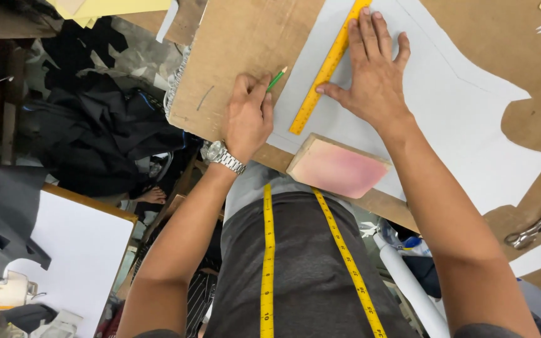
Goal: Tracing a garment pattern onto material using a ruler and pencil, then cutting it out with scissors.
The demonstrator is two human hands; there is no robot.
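My left hand (248, 116), with a metal wristwatch (223, 155) on it, is closed around a green pencil (277, 79). The pencil's tip points at the left edge of a pale grey pattern sheet (464, 112). My right hand (374, 75) lies flat with fingers spread, pressing a yellow ruler (320, 78) onto the sheet. The ruler runs diagonally from lower left to upper right. The sheet lies on a brown cardboard-covered table (239, 37).
A pinkish wooden block (339, 168) rests on the sheet's near edge. Metal scissors (536, 228) lie at the table's right. A yellow tape measure (267, 263) hangs down my chest. Dark fabric (95, 131) is piled on the floor to the left, beside a white board (76, 250).
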